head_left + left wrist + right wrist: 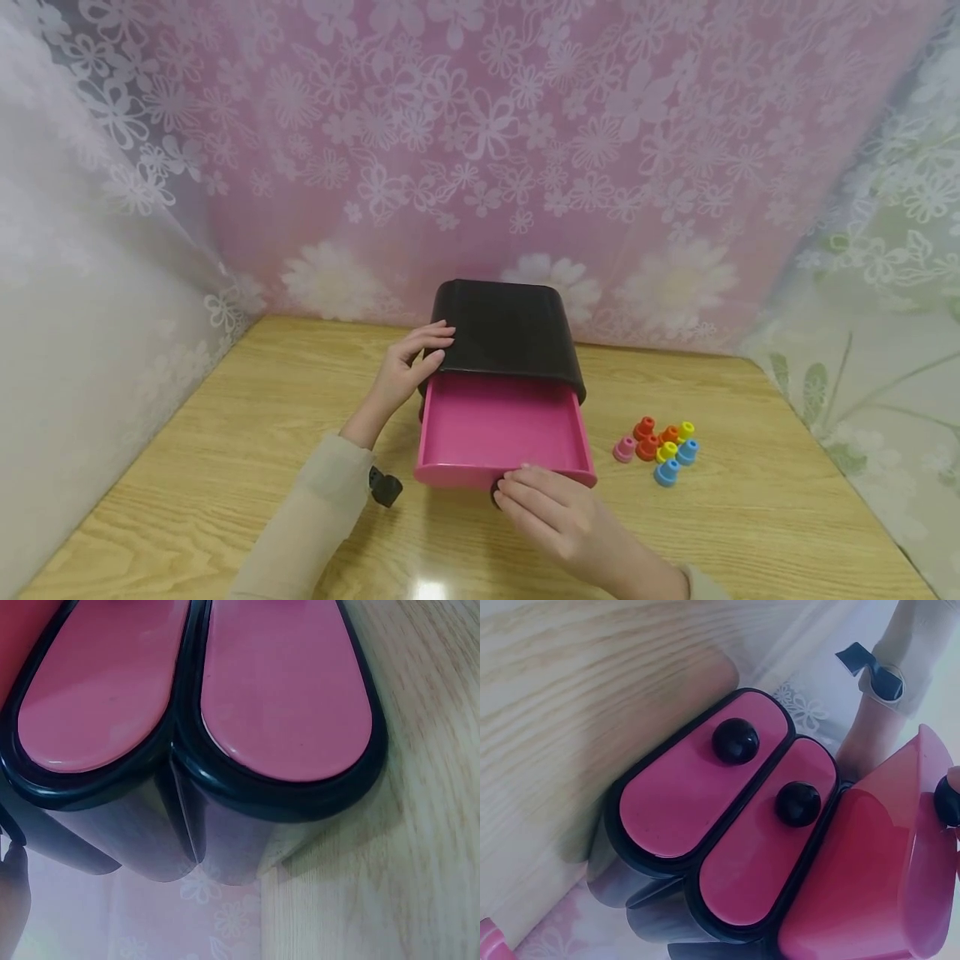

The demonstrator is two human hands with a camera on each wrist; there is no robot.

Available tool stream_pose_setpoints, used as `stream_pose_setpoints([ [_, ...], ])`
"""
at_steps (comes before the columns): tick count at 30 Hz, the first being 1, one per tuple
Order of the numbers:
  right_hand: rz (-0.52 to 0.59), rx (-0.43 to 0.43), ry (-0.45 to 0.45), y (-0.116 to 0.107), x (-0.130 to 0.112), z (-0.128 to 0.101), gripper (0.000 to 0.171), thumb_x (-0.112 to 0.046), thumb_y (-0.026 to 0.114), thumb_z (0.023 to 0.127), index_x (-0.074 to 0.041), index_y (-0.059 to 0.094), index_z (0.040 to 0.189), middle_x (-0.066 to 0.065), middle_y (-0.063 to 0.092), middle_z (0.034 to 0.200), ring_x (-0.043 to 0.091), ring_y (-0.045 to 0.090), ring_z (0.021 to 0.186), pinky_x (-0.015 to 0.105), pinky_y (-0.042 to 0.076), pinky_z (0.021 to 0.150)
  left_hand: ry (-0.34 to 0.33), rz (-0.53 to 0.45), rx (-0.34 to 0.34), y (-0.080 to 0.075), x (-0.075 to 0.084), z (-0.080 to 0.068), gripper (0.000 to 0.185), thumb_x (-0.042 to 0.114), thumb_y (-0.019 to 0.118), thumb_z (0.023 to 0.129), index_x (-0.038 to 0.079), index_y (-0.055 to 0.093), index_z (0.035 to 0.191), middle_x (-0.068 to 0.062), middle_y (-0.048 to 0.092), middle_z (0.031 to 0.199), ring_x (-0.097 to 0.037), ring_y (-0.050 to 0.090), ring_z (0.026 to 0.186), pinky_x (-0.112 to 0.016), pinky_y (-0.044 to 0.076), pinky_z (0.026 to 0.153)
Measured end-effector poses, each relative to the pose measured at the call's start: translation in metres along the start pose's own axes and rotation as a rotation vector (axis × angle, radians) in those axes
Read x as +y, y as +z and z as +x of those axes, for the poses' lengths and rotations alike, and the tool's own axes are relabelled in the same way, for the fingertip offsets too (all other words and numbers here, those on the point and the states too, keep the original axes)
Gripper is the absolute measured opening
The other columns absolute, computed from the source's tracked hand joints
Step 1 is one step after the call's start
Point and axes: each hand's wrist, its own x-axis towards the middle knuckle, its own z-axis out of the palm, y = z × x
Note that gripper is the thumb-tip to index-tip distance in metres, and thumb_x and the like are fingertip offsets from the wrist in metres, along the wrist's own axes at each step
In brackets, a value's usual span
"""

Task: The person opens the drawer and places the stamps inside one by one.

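Note:
A black cabinet (510, 329) with pink drawers stands on the table, its top drawer (502, 421) pulled out and holding nothing visible. My right hand (562, 521) pinches that drawer's round black knob (946, 801), with fingertips above and below it at the edge of the right wrist view. Resting against the cabinet's upper left side, my left hand (408, 362) has its fingers extended onto the top. Two lower drawers (697, 784) are closed, each with a black knob (736, 741). In the left wrist view, only a bit of hand (13, 900) shows at the left edge.
Several small coloured pegs, including a pink peg (624, 450) and a blue peg (667, 473), stand grouped right of the cabinet on the wooden table (262, 417). A pink floral cloth (487, 167) hangs behind. A black device (386, 487) is on the left wrist.

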Motion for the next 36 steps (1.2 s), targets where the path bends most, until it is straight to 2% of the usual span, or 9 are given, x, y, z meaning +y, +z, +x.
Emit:
stream_pose_setpoints([
  [6,0.022,-0.089,0.022,0.001,-0.005,-0.01,0.029,-0.001,0.035,0.094,0.002,0.064,0.097,0.01,0.064,0.097,0.019,0.06,0.09,0.029,0.048,0.08,0.0,-0.003,0.002,0.0,-0.002,-0.002,0.023,-0.014,0.047,0.081,-0.018,0.056,0.102,-0.031,0.049,0.116,-0.037,0.034,0.121,-0.043,0.025,0.101],
  [14,0.001,-0.091,-0.007,0.001,-0.005,-0.009,0.03,0.001,0.034,0.094,0.002,0.064,0.096,0.011,0.064,0.097,0.02,0.06,0.09,0.029,0.048,0.079,0.011,-0.008,0.002,0.0,-0.001,0.0,0.023,-0.014,0.048,0.081,-0.019,0.055,0.102,-0.032,0.048,0.116,-0.039,0.033,0.12,-0.044,0.025,0.101],
  [25,0.033,-0.146,0.042,0.002,-0.008,-0.017,0.029,-0.003,0.035,0.095,0.002,0.062,0.103,0.011,0.062,0.103,0.019,0.057,0.096,0.029,0.046,0.083,0.017,-0.009,0.007,0.0,-0.001,0.0,0.023,-0.016,0.046,0.08,-0.019,0.055,0.101,-0.032,0.048,0.115,-0.039,0.034,0.12,-0.042,0.025,0.101],
  [28,0.034,-0.103,0.046,0.0,-0.007,-0.012,0.028,-0.005,0.037,0.095,0.002,0.063,0.1,0.011,0.063,0.1,0.019,0.059,0.092,0.029,0.047,0.081,0.013,-0.01,0.006,0.0,-0.001,0.0,0.023,-0.015,0.046,0.08,-0.019,0.055,0.101,-0.032,0.048,0.115,-0.039,0.033,0.12,-0.042,0.025,0.101],
  [32,0.02,0.036,0.039,-0.003,-0.003,0.0,0.023,-0.01,0.046,0.092,0.001,0.066,0.088,0.011,0.066,0.089,0.019,0.062,0.082,0.028,0.05,0.074,0.001,-0.003,0.002,0.0,0.0,0.0,0.023,-0.014,0.047,0.081,-0.018,0.056,0.102,-0.031,0.048,0.116,-0.038,0.033,0.121,-0.044,0.025,0.101],
  [36,0.034,0.102,0.092,-0.008,0.0,0.005,0.024,-0.015,0.051,0.09,0.002,0.067,0.083,0.011,0.066,0.082,0.019,0.063,0.076,0.029,0.051,0.071,-0.01,0.005,-0.002,0.0,-0.001,0.0,0.022,-0.009,0.049,0.083,-0.016,0.056,0.103,-0.03,0.049,0.117,-0.037,0.033,0.121,-0.043,0.025,0.101],
])
